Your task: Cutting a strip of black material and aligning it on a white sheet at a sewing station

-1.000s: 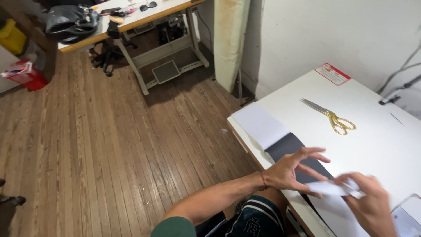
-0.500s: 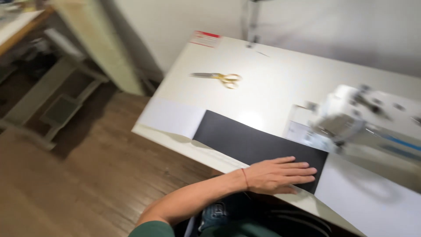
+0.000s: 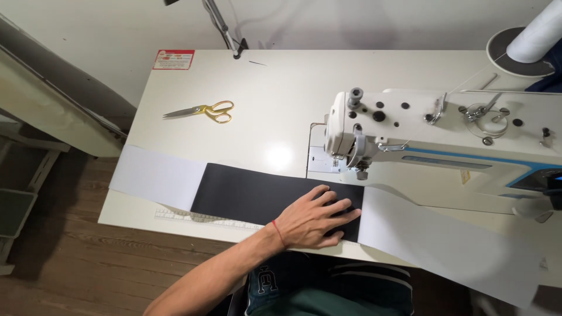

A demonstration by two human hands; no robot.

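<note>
We see a white worktable point(image 3: 269, 99) against a pale wall point(image 3: 351, 23), a lamp arm point(image 3: 222, 26) clamped at its back edge, and dark wooden floorboards point(image 3: 70, 257) at left below.

Red wrist string point(image 3: 277, 233), bare forearm, green shorts point(image 3: 328, 292)

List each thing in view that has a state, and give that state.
left hand: open, palm flat on the black fabric
black fabric: spread flat, white strips at both ends
scissors: closed, lying on the table
sewing machine: needle area clear of fabric
right hand: out of view
</note>
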